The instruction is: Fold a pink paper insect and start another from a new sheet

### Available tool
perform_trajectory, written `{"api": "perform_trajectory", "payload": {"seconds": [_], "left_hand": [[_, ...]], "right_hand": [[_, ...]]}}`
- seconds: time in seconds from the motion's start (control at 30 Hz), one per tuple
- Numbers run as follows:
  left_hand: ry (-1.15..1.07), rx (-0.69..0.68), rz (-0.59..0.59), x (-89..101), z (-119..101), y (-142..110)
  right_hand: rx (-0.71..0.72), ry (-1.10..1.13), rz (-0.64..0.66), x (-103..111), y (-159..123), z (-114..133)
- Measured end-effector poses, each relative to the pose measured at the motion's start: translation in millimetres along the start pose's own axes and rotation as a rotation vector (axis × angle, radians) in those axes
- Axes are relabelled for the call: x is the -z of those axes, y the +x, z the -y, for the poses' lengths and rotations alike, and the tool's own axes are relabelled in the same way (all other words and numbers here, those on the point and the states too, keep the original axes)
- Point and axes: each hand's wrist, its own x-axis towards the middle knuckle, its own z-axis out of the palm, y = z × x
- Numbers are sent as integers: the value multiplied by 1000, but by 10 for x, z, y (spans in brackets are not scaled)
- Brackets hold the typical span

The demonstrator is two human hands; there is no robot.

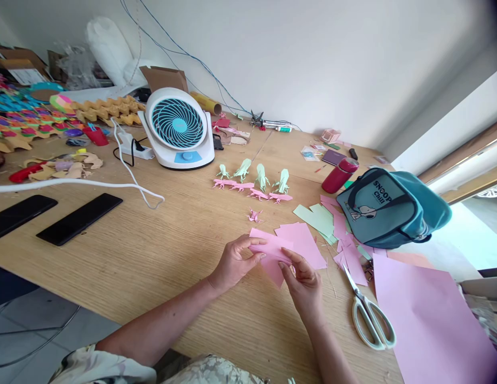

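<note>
Between both hands, just above the table, is a partly folded sheet of pink paper (273, 249). My left hand (238, 261) pinches its left side between thumb and fingers. With thumb and index finger, my right hand (302, 280) grips the right edge. Another pink sheet (302, 242) lies flat right behind. Beyond the hands sits a small pink folded paper figure (254, 215). Farther back, a row of pink paper insects (258, 193) lies before several pale green ones (261, 176). Scissors (370, 314) with white handles rest to the right.
A white fan (178, 128) stands at the back left. Two black phones (80, 217) lie at left near a white cable (132, 186). At right are a red bottle (339, 175), a teal bag (388, 205), green paper strips (316, 220) and a large pink sheet (428, 320).
</note>
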Motion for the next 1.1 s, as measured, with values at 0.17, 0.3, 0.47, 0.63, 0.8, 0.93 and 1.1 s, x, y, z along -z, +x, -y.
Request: {"api": "perform_trajectory", "payload": {"seconds": [0.17,0.3,0.47,0.63,0.8,0.93,1.1], "left_hand": [[74,-107,-15,12,-19,-2],[89,-128,-28,13,-11,3],[95,-105,-24,21,-10,5],[94,-102,-71,26,-27,-6],[111,-132,-94,10,-2,-29],[176,-157,-74,16,49,-24],[528,-324,-163,72,-41,9]], "right_hand": [[45,-84,-17,3,8,5],[119,-155,-28,17,5,36],[110,-129,-41,-4,-5,53],[-8,130,-69,-55,59,55],[-125,256,42,-78,113,70],[-142,256,29,-62,103,70],[-89,181,-9,-44,72,30]]}}
